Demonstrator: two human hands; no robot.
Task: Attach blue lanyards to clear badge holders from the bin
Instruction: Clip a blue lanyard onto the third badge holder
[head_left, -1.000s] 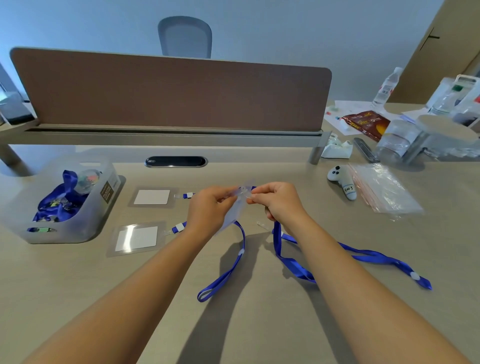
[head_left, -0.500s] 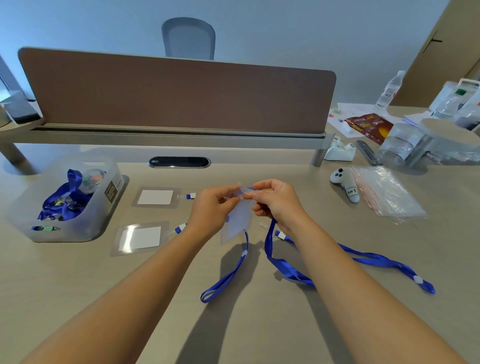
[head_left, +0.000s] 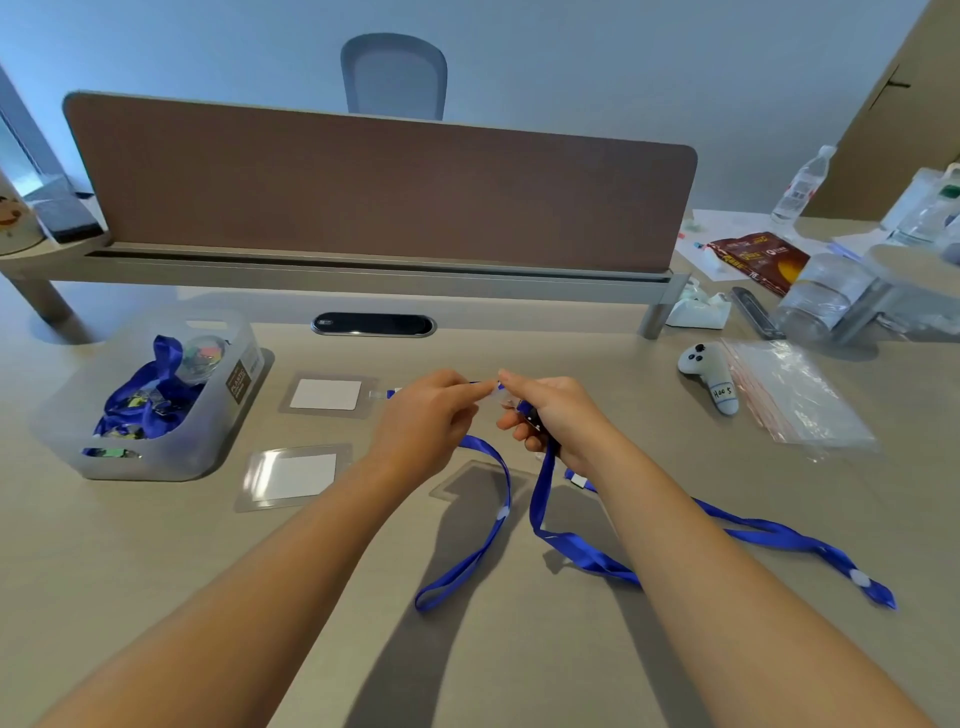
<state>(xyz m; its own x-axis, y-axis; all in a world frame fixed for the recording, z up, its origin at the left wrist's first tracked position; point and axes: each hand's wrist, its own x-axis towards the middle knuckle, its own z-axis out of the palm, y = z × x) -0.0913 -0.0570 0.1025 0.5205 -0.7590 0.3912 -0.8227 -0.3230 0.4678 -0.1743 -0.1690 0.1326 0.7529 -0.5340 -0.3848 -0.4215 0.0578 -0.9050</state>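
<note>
Nearest: blue lanyard (head_left: 483, 545) loops slack on the surface (head_left: 519, 649), a second lanyard (head_left: 769, 535) trails right. Clear badge holder (head_left: 470, 480) lies flat under the hands — not visibly clipped, so this one looks unfinished. Left hand (head_left: 423, 415) and right hand (head_left: 553, 415) meet above it, fingers pinching the lanyard's clip end; right also curls round the strap. Beyond, two holders (head_left: 296, 475) (head_left: 327, 395) lie with blue clips at their ends — likely done. Bin (head_left: 150, 395) at far left has more lanyards left, so judged partway through.
</note>
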